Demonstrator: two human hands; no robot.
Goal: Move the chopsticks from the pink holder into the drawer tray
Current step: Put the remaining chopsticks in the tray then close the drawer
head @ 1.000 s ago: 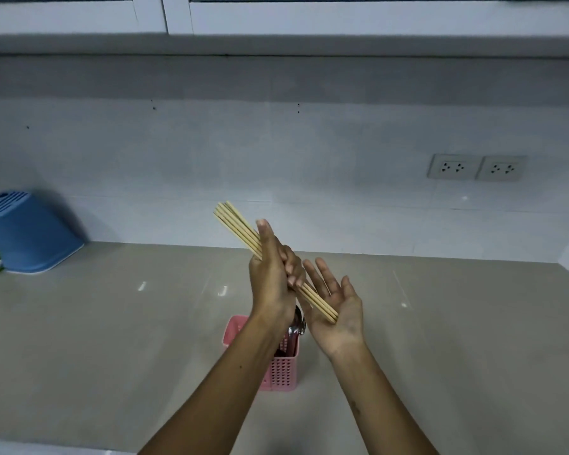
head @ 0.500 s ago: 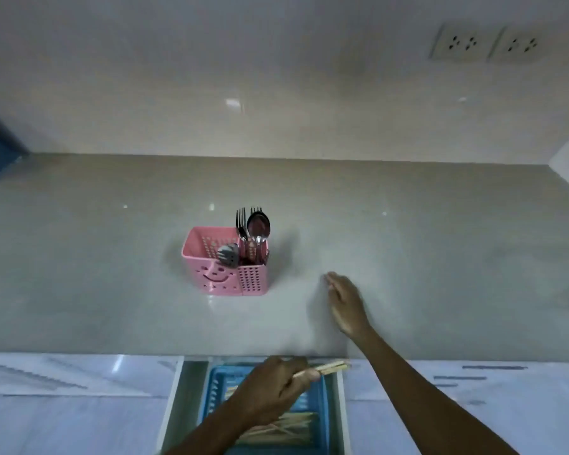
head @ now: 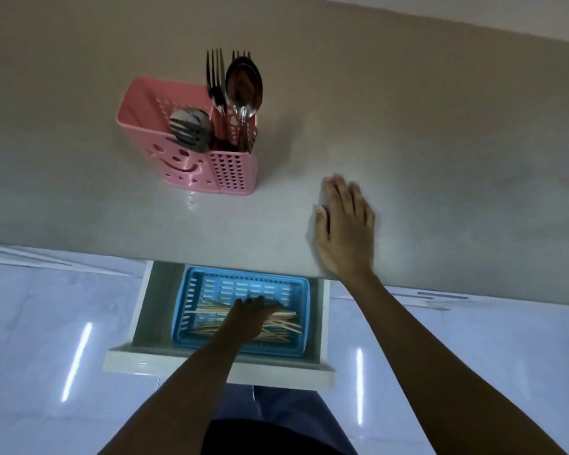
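The pink holder [head: 191, 165] stands on the counter with only forks and spoons [head: 243, 87] in it. Below the counter edge, an open white drawer [head: 217, 367] holds a blue slotted tray [head: 243, 280]. A loose pile of wooden chopsticks [head: 284, 326] lies in the tray. My left hand [head: 248, 318] reaches down into the tray with its fingers stretched flat over the chopsticks, covering the middle of the pile. My right hand [head: 345, 231] lies palm down on the counter, right of the holder, holding nothing.
The grey counter [head: 440, 159] runs across the upper view, its front edge overhanging the back of the drawer. White glossy floor tiles [head: 46, 323] show on both sides of the drawer. My dark clothing is at the bottom centre.
My left hand carried the bundle of chopsticks from above the holder down into the drawer tray and opened flat over them. My right hand left the bundle and settled on the counter.
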